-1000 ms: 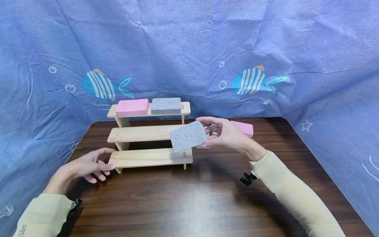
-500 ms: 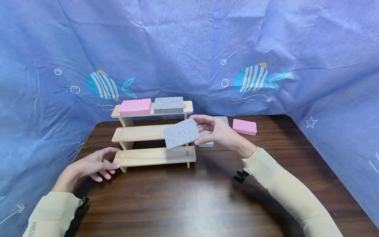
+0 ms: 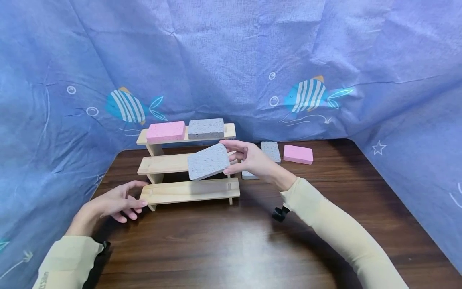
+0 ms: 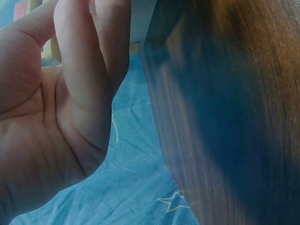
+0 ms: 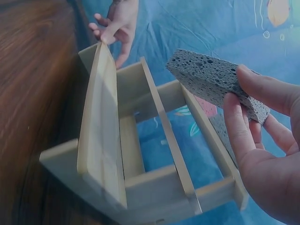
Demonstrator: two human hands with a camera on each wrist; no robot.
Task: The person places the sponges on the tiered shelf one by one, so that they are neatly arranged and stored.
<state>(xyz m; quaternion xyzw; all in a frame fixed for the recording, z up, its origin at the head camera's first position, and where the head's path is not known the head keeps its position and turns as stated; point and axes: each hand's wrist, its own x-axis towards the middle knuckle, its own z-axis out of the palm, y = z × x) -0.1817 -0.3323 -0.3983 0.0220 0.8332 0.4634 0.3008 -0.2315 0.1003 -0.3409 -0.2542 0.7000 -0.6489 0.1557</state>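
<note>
Grey sponge pinched at its right end by right hand, long axis pointing left, tilted over the stand's middle shelf (not yet down); left hand relaxed, touching the lowest shelf's left end.

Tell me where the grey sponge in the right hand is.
In the head view the grey sponge is held tilted by the right hand over the right part of the wooden rack's middle shelf, below the sponges on the top shelf.

text: none legible | left sleeve: print too blurred
</note>
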